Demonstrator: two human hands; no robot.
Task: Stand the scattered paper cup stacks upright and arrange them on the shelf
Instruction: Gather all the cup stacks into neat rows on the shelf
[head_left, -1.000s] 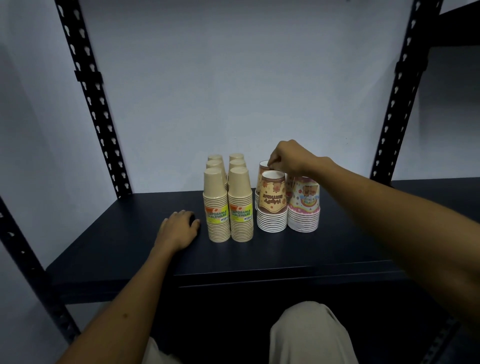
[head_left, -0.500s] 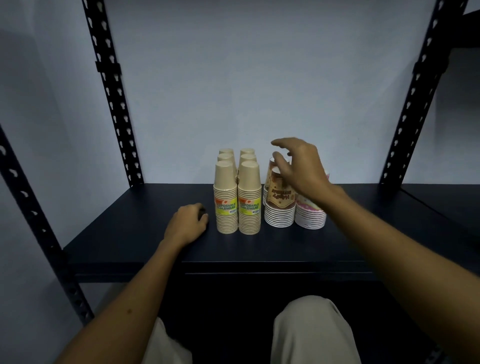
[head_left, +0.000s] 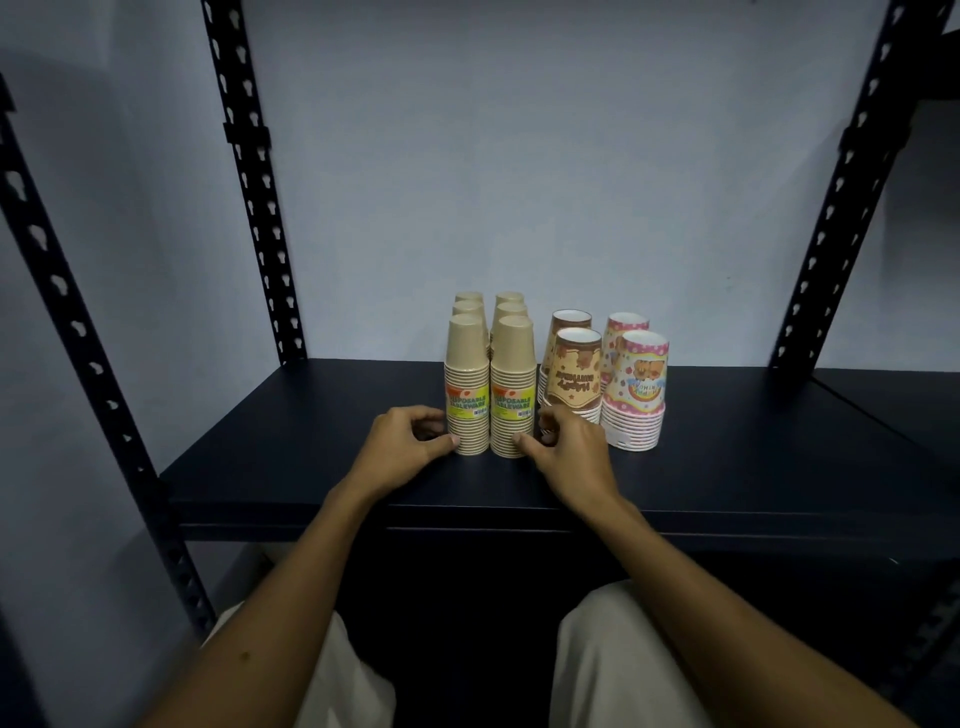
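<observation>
Several tan paper cup stacks stand upside down in two rows on the dark shelf (head_left: 291, 447); the front left stack (head_left: 467, 384) and the front right stack (head_left: 512, 384) carry yellow labels. To their right stand two brown printed stacks (head_left: 576, 371) and two pink printed stacks (head_left: 640, 395), all upright. My left hand (head_left: 408, 447) curls around the base of the front left tan stack, thumb at its front. My right hand (head_left: 569, 449) holds the base of the front right tan stack, with its fingers between that stack and the brown one.
Black perforated uprights rise at the back left (head_left: 249, 182), back right (head_left: 852, 182) and front left (head_left: 78, 322). A pale wall closes the back. Bare shelf lies on both sides of the cups. My knees (head_left: 613, 654) are below the shelf's front edge.
My right hand has come down from the top of the brown stacks to the base of the front right tan stack. My left hand has slid right onto the front left tan stack.
</observation>
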